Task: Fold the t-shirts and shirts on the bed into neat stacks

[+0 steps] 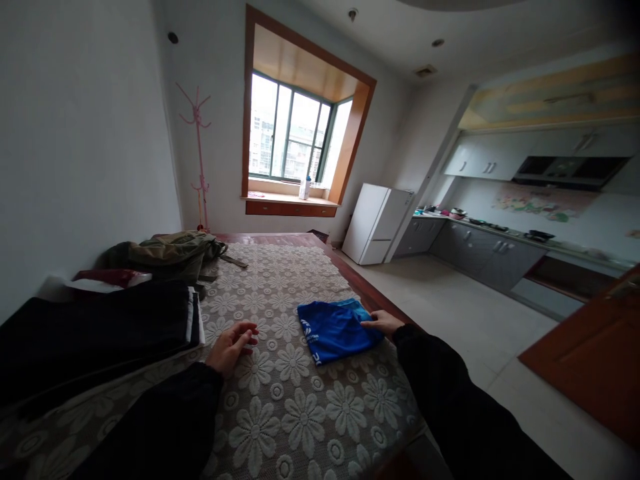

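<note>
Head view is filled by a table under a cream lace cloth with a flower pattern [300,400], on which a folded bright blue fabric garment with white print [336,330] is laid just past centre, toward 1 o'clock. The right hand [383,323] is pressed flat on its 3 o'clock edge, fingers together and gripping nothing. The left hand [231,347] is rested on the cloth at 9 o'clock of the garment, well apart, fingers loosely curled and empty, beside a stack of folded black clothing [100,333].
</note>
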The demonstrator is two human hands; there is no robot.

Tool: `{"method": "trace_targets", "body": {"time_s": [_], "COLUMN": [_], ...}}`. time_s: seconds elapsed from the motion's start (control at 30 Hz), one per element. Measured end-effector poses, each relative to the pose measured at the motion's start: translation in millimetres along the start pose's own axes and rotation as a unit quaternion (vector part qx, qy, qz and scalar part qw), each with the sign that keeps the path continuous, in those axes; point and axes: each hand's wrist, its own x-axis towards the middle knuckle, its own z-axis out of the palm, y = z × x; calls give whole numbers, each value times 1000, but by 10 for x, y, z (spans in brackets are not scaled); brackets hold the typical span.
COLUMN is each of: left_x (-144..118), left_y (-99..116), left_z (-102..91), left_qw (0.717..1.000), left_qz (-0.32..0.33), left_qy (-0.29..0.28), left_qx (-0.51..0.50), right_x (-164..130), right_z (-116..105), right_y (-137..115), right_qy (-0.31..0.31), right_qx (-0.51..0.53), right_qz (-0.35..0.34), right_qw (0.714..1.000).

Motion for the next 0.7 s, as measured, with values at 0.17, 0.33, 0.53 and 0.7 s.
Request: {"method": "trace_targets", "body": {"time_s": [0.17, 0.33, 0.53, 0.7], "left_x": [4, -1, -3, -1], "left_y": [9, -7, -13, 11], "left_z": [3, 26, 37, 20], "left_qw": [1000, 1000, 1000, 1000], "left_qz": [0, 4, 7, 4], "left_qy": [2, 9, 14, 3], "left_qx": [-7, -12, -11, -9], "right_x": [92, 102, 73, 80], "right_z": [-10, -32, -15, -29], "right_y": [-96, -164, -226, -244], "right_qy": [-11, -35, -97, -115], "right_qx": [79, 137, 188, 237], "right_qz": [20, 30, 49, 54], "right_qw": [997, 990, 976, 963]}}
